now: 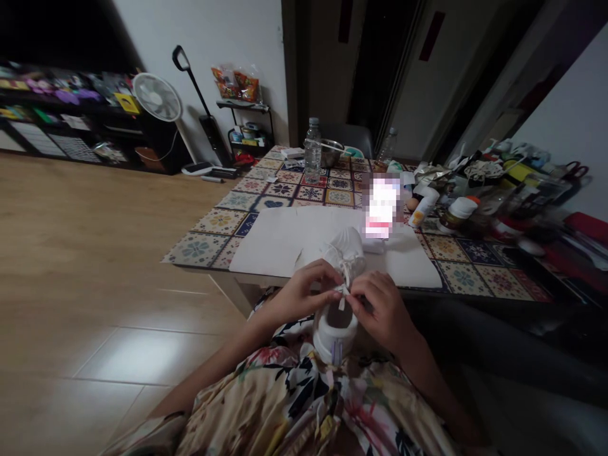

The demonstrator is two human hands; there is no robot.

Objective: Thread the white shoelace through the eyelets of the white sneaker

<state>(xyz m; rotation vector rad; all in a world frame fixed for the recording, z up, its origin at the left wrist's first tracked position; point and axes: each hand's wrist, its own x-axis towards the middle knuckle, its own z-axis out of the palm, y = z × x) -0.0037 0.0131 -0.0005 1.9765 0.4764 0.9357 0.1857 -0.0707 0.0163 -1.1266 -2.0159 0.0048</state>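
Observation:
A white lace-up shoe (335,334) rests with its heel toward me over my lap and its toe on the white sheet at the table edge. My left hand (313,288) pinches the white shoelace (342,290) from the left, thumb and forefinger together above the shoe opening. From the right, my right hand (380,304) also has its fingertips closed on the shoelace. The two hands nearly meet over the tongue. Fine detail of the lace between the fingertips is blurred. The heel shows a pale purple strip.
Under the shoe's toe lies a white sheet (270,240) on the patterned tablecloth (199,247). Beyond it a lit, pixelated phone screen (381,206) stands upright. A water bottle (312,152) and a metal bowl (331,154) are farther back. Jars (458,214) and clutter crowd the right side.

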